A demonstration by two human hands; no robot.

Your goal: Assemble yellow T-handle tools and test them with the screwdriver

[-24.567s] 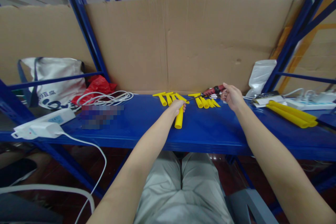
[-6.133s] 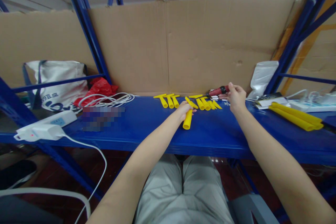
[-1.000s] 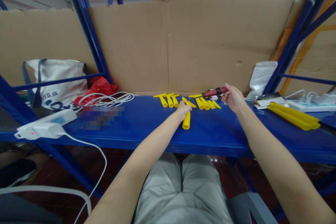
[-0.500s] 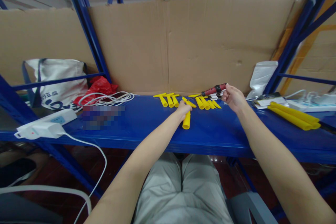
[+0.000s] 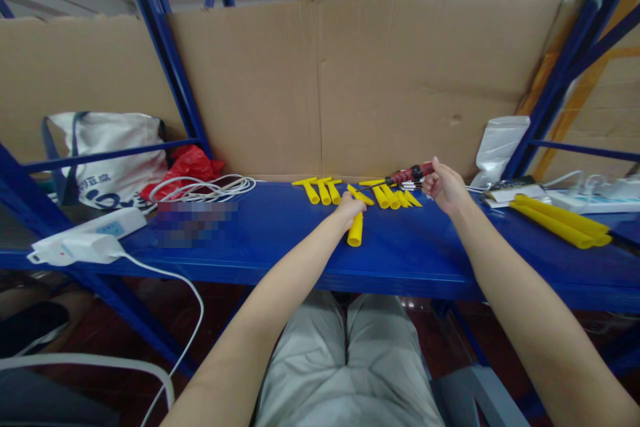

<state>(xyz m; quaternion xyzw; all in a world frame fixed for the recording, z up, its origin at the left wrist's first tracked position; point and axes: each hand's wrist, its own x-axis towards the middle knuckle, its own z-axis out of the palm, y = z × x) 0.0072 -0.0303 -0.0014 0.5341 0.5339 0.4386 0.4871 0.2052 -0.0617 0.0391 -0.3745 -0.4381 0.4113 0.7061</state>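
My left hand (image 5: 345,211) is closed around a yellow T-shaped piece (image 5: 355,230), a hollow tube with a thin crossbar, holding it against the blue shelf. In my right hand (image 5: 445,185) is the end of a red and black screwdriver (image 5: 411,174), between thumb and fingers. Its shaft slants down to the left, towards the crossbar; whether the tip touches it I cannot tell. Several more yellow T pieces (image 5: 326,193) lie behind my left hand. To the right of it sit other yellow tubes and thin yellow strips (image 5: 411,199).
Long yellow tubes (image 5: 560,221) lie at the right, beside a power strip (image 5: 595,201). At the left are a coil of white cable (image 5: 225,187), a red plastic bag (image 5: 193,167), a cloth bag (image 5: 110,160) and another power strip (image 5: 100,233). Cardboard (image 5: 320,93) closes the back.
The screwdriver handle has turned a little and shifted slightly right and down with my right hand. My left hand and the yellow T piece look unmoved.
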